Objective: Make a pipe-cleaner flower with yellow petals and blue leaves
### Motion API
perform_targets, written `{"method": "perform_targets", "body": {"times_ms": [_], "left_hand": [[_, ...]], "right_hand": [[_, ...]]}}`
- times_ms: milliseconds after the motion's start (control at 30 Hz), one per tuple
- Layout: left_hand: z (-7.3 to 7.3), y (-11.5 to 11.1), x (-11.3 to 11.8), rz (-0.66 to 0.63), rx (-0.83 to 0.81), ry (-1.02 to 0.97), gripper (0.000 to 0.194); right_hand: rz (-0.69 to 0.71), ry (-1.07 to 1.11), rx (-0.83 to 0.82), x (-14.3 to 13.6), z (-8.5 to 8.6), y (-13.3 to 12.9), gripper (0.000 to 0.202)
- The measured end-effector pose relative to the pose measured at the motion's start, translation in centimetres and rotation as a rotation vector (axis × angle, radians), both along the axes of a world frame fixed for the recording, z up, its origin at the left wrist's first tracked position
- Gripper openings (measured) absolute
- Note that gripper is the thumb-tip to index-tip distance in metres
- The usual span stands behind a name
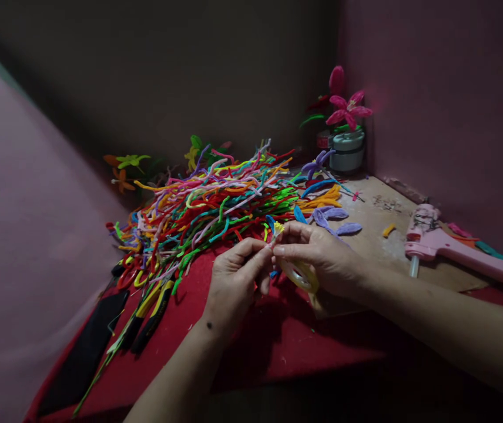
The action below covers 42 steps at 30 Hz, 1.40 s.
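Observation:
My left hand [240, 270] pinches a thin stem between thumb and forefinger. At its top is a small yellow tuft [278, 227], like a flower centre. My right hand [317, 252] is closed at the same spot, thumb and forefinger meeting just below the tuft. A roll of yellowish tape [299, 275] is in my right hand, below the thumb; its fingers partly hide how it is held. Purple fuzzy petals [328, 218] lie just behind my right hand. A big heap of colourful pipe cleaners [225, 200] spreads behind both hands.
Black-and-yellow pliers [154, 314] and a dark flat object [86, 352] lie left on the red cloth [176, 346]. A pink glue gun [449, 247] rests at right on a brown board [379, 235]. Behind stands a pink pipe-cleaner flower [349, 110] in a grey-green pot [347, 151].

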<state>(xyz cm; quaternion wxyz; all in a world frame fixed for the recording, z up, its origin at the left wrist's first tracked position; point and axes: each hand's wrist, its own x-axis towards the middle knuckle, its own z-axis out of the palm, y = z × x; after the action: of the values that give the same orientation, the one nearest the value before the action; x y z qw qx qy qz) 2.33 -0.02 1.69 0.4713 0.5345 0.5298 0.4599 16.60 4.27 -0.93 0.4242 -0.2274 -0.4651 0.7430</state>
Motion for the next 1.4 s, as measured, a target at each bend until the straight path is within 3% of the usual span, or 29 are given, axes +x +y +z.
{"method": "perform_targets", "body": {"times_ms": [167, 333, 633, 800, 933, 1067, 1167, 1400], "left_hand": [[0.1, 0.1, -0.3, -0.07, -0.083, -0.145, 0.021], [0.1, 0.3, -0.6, -0.088, -0.112, -0.179, 0.019], [-0.6, 1.5, -1.6, -0.308, -0.365, -0.546, 0.014], [-1.0, 1.5, -1.5, -0.332, -0.416, -0.546, 0.012], [-0.5, 0.7, -0.6, -0.241, -0.275, -0.246, 0.021], [-0.6, -0.1, 0.2, 0.0, 0.118, 0.213, 0.012], [-1.2, -0.2, 0.3, 0.119, 0.398, 0.45, 0.008], [-2.1, 0.0, 0.4, 0.175, 0.486, 0.491, 0.009]], "right_hand": [[0.097, 0.075, 0.051, 0.2, -0.2, -0.1, 0.011], [0.071, 0.017, 0.115, 0.3, 0.3, -0.2, 0.013], [0.043, 0.113, -0.031, -0.2, -0.3, 0.2, 0.013], [0.053, 0.091, 0.001, -0.2, -1.0, 0.6, 0.004], [-0.018, 0.037, 0.012, -0.2, -1.0, 0.6, 0.007], [-0.096, 0.022, -0.009, -0.3, -0.6, 0.3, 0.009], [-0.163, 0.053, -0.022, -0.5, -0.5, 0.2, 0.008], [-0.181, 0.047, -0.024, -0.7, -0.9, 0.4, 0.012]]}}
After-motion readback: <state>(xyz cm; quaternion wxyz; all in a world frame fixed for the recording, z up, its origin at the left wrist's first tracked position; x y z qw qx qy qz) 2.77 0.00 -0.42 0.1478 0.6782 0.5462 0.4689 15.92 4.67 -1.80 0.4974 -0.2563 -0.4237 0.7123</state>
